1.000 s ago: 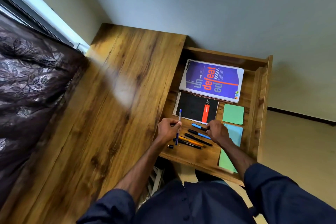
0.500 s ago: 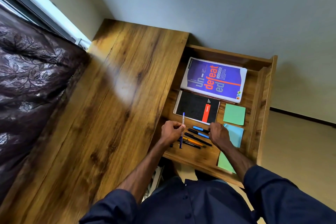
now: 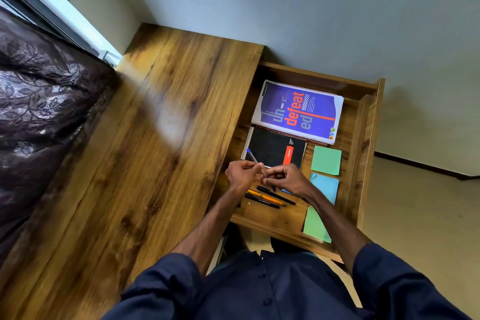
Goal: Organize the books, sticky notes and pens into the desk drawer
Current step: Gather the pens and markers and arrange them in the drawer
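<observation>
Pens are the one item not yet settled. At the left, the wooden desk top (image 3: 168, 138) adjoins the open desk drawer (image 3: 368, 163). The left hand (image 3: 241, 174) grips a blue-capped pen (image 3: 253, 157), held above the drawer at the near edge of the black spiral notebook (image 3: 272, 148), cap end pointing up and left. The right hand (image 3: 285, 179) meets it with fingers curled and appears to pinch the pen's lower end, though that contact is small and partly hidden.

Beneath the hands, an orange pen (image 3: 265, 196) lies between two black pens (image 3: 275, 193), side by side on the drawer floor. The purple book (image 3: 298, 112) lies flat at the far end, with the notebook just in front of it. Along the right side, a green sticky pad (image 3: 326, 160), a blue sticky pad (image 3: 326, 186) and a second green pad (image 3: 313, 226) form a column.

Assessment: books and sticky notes are placed, and the task is nearly complete. The pen in hand has yet to join the row.
</observation>
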### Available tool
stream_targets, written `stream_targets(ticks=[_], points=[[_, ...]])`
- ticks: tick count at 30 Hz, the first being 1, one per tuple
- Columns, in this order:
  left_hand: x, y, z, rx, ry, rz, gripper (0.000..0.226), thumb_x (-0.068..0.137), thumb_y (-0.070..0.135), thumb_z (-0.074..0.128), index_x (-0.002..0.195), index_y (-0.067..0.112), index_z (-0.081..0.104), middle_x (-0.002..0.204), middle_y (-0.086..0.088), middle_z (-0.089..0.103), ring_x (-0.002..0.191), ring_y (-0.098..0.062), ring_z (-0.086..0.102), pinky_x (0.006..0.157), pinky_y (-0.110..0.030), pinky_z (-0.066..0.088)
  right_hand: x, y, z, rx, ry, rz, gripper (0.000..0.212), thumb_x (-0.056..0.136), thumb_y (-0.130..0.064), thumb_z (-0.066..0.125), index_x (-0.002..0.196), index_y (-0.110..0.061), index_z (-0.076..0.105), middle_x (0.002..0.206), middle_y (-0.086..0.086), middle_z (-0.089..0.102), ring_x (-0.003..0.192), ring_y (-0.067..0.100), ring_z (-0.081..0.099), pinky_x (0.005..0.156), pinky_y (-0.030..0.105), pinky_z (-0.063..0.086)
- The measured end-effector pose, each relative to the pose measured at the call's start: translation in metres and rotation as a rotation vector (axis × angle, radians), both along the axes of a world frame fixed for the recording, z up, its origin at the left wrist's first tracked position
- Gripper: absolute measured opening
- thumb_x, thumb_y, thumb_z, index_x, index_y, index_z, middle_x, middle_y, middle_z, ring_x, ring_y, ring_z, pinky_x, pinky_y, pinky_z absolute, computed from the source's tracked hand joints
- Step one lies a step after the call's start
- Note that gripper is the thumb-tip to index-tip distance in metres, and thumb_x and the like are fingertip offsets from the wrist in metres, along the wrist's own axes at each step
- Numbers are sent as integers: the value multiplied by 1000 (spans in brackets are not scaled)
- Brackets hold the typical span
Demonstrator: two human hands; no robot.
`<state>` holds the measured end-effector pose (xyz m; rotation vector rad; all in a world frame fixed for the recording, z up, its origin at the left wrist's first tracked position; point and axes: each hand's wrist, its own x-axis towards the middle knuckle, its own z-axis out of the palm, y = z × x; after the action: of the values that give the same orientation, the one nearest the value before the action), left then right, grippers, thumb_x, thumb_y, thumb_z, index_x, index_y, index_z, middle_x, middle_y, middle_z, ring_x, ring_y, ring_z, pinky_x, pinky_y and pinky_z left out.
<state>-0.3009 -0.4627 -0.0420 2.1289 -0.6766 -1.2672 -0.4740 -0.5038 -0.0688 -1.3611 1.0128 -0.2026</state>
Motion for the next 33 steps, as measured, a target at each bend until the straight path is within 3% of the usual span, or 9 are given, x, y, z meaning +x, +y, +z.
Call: stream_targets(ticks=[4,7,9,12,14,19,24,28,33], points=[[-3,-1,4,5,143,70,35,81,28,83,107,7,73,93,-10,78,78,-17,77,77,-38,64,-18,-14,9,10,-12,-138,18,85,-17,79,102,-14,78,92,5,77,83,22,74,68,27,60],[-4,1,14,61,475,170,30,86,30,78,103,6,72,98,-14,77,88,-24,77,80,-36,63,-24,-23,19,120,-124,-359,24,81,-21,82,101,-9,77,86,10,74,71,20,68,62,26,58],[-5,2,17,98,584,128,30,93,32,70,107,6,71,100,-10,77,87,-23,76,76,-33,63,-23,-30,23,204,-213,-516,34,75,-28,85,102,-9,76,87,11,73,76,22,67,68,31,58],[-3,9,16,133,551,1,32,98,33,63,113,6,70,105,-12,76,87,-24,74,77,-35,63,-18,-40,26,291,-392,-685,30,80,-22,81,105,-8,73,111,18,73,103,30,71,88,42,58],[0,13,13,138,515,-35,27,98,28,63,114,7,70,108,-14,75,86,-21,72,78,-34,62,-17,-47,28,255,-398,-731,29,85,-19,79,110,-7,70,113,18,73,104,30,72,88,42,58],[12,17,9,153,468,-41,23,97,22,65,114,8,71,107,-10,76,100,-28,73,82,-34,62,-14,-55,13,-170,42,-406,26,89,-26,74,112,-13,74,101,4,76,95,19,73,81,32,59],[19,20,7,145,465,-19,23,97,21,64,113,7,71,106,-10,76,91,-22,72,83,-34,61,-12,-45,-16,-411,379,11,24,92,-20,69,115,-12,73,99,9,73,85,19,63,70,27,45],[23,22,5,164,456,12,23,96,20,66,113,6,71,105,-10,77,86,-20,71,78,-31,61,-8,-36,-33,-452,550,107,33,88,-17,74,120,-14,70,92,7,72,78,17,61,62,23,40],[27,24,3,166,450,46,19,95,19,67,109,8,72,102,-9,77,82,-19,70,78,-31,61,-2,-31,-42,-490,686,147,19,85,-15,76,103,-20,72,88,6,74,79,21,69,65,28,52]])
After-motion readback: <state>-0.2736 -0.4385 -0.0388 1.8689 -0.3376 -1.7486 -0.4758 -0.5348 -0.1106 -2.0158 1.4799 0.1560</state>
